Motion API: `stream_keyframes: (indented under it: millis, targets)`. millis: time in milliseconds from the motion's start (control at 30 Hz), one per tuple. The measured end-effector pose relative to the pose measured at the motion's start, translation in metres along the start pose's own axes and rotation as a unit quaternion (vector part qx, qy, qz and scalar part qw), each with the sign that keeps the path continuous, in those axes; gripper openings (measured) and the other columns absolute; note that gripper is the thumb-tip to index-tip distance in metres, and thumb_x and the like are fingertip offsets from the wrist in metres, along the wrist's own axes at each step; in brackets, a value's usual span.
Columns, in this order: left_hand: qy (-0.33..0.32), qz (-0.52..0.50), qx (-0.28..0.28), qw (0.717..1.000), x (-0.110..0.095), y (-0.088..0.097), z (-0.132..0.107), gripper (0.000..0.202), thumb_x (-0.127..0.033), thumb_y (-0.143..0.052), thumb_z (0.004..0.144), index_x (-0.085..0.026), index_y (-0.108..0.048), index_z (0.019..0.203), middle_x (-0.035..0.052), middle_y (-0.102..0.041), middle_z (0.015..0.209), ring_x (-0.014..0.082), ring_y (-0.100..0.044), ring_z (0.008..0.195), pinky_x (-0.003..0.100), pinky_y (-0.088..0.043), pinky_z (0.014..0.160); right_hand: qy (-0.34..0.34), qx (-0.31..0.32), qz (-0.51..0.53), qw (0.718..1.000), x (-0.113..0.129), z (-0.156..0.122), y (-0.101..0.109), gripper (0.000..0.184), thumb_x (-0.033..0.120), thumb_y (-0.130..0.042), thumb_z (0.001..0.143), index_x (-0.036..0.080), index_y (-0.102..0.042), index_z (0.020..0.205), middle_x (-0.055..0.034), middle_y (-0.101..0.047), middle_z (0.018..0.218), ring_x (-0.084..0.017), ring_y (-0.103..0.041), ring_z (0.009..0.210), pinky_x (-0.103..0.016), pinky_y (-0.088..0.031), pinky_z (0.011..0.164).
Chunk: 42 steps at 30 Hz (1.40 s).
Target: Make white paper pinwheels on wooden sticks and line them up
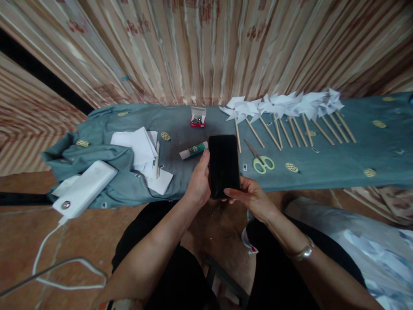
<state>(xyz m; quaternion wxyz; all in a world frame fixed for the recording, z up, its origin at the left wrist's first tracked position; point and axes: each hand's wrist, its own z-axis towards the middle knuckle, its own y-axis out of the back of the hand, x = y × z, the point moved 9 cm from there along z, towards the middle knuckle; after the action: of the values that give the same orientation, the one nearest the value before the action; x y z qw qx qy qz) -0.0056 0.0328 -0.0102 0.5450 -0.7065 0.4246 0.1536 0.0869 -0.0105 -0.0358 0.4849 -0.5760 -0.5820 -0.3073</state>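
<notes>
Between my two hands is a black smartphone [223, 165] with a dark screen, held upright over the front edge of the cloth-covered table. My left hand [199, 180] grips its left side, thumb along the edge. My right hand [250, 194] holds the lower right corner, and its thumb lies over the bottom of the screen. Just left of the phone lies a glue stick [194, 150] with a green label. To the right, scissors [262, 161] with light green handles rest on the cloth. Behind the phone stands an opened small red box [198, 119] of metal pins.
Several white paper pinwheels [285, 105] on wooden sticks lie in a row at the back right. White paper sheets [138, 146] and a pen [157, 158] are at left, near a white power bank [85, 188] with a cable [40, 254]. A striped curtain [206, 51] hangs behind the table.
</notes>
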Motion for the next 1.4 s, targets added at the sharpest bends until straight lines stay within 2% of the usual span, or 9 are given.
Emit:
stream_keyframes:
  millis: [100,200,333,500,767,867,967,1133,1400]
  targets:
    - [0.003,-0.012,0.031,0.999,0.001,-0.006,-0.001,0.042,-0.05,-0.039,0.094,-0.021,-0.066,0.109,0.0049,-0.073,0.087,0.0246,-0.07,0.088,0.035,-0.057,0.075,0.001,-0.001,-0.008,1.0,0.0,0.0,0.0,0.028,0.039,-0.079,0.065,0.018,-0.062,0.071,0.002,-0.067,0.06,-0.011,-0.06,0.053,-0.022,-0.046,0.048]
    - [0.015,-0.018,0.035,0.999,0.003,-0.005,-0.001,0.042,-0.049,-0.038,0.094,-0.022,-0.066,0.11,0.0048,-0.073,0.087,0.0244,-0.07,0.087,0.035,-0.057,0.075,-0.001,-0.004,-0.009,1.0,0.0,0.0,0.001,0.028,0.039,-0.079,0.064,0.018,-0.061,0.07,0.0021,-0.067,0.059,-0.011,-0.059,0.051,-0.022,-0.046,0.049]
    - [0.031,-0.02,0.005,0.999,0.006,0.0,0.001,0.045,-0.051,-0.04,0.093,-0.017,-0.066,0.107,0.0069,-0.074,0.084,0.025,-0.071,0.085,0.036,-0.057,0.076,-0.01,0.003,-0.009,1.0,0.001,-0.002,-0.001,0.027,0.038,-0.078,0.064,0.018,-0.066,0.078,-0.001,-0.071,0.07,-0.013,-0.063,0.057,-0.024,-0.048,0.052]
    - [0.005,-0.032,-0.035,0.999,0.001,0.003,0.002,0.043,-0.05,-0.047,0.091,-0.013,-0.066,0.101,0.0092,-0.075,0.089,0.0257,-0.07,0.093,0.037,-0.054,0.087,-0.006,0.014,-0.021,1.0,0.007,-0.003,0.001,0.033,0.043,-0.073,0.069,0.019,-0.067,0.091,-0.0032,-0.072,0.081,-0.016,-0.064,0.069,-0.027,-0.05,0.058]
    - [0.007,-0.055,-0.033,0.998,0.004,0.001,0.002,0.042,-0.046,-0.045,0.093,-0.014,-0.065,0.113,0.0097,-0.074,0.104,0.026,-0.067,0.106,0.039,-0.048,0.098,0.021,-0.063,-0.051,0.997,0.019,0.001,0.022,0.032,0.05,-0.061,0.075,0.02,-0.058,0.065,0.0032,-0.056,0.058,-0.011,-0.05,0.052,-0.023,-0.043,0.05]
    - [0.0,-0.045,-0.033,0.998,0.004,0.003,0.002,0.043,-0.047,-0.047,0.092,-0.015,-0.065,0.114,0.0101,-0.074,0.105,0.0265,-0.067,0.105,0.04,-0.049,0.097,0.019,-0.063,-0.074,0.995,0.02,0.002,0.022,0.031,0.05,-0.058,0.076,0.02,-0.06,0.067,0.0026,-0.055,0.056,-0.012,-0.051,0.053,-0.025,-0.045,0.05]
    - [-0.005,-0.028,-0.03,0.999,0.005,0.004,0.004,0.043,-0.048,-0.046,0.091,-0.015,-0.066,0.11,0.0102,-0.075,0.101,0.0268,-0.068,0.102,0.04,-0.051,0.094,0.01,-0.053,-0.079,0.995,0.019,0.004,0.019,0.028,0.047,-0.057,0.077,0.02,-0.064,0.072,0.0,-0.062,0.062,-0.015,-0.057,0.058,-0.028,-0.05,0.053]
    - [-0.029,0.003,-0.025,0.999,0.003,0.007,0.007,0.046,-0.054,-0.049,0.088,-0.015,-0.068,0.104,0.0106,-0.076,0.095,0.0282,-0.07,0.097,0.04,-0.053,0.088,-0.015,-0.018,-0.034,0.999,0.01,0.006,0.012,0.031,0.045,-0.058,0.078,0.017,-0.066,0.088,-0.0041,-0.068,0.076,-0.017,-0.062,0.064,-0.029,-0.057,0.049]
    - [-0.045,0.033,-0.044,0.998,0.003,0.013,0.009,0.053,-0.059,-0.051,0.084,-0.015,-0.069,0.106,0.01,-0.076,0.091,0.0273,-0.071,0.089,0.037,-0.055,0.08,-0.016,0.013,-0.018,1.0,0.007,0.006,0.007,0.033,0.04,-0.05,0.082,0.014,-0.063,0.098,-0.0067,-0.07,0.073,-0.018,-0.066,0.061,-0.03,-0.059,0.046]
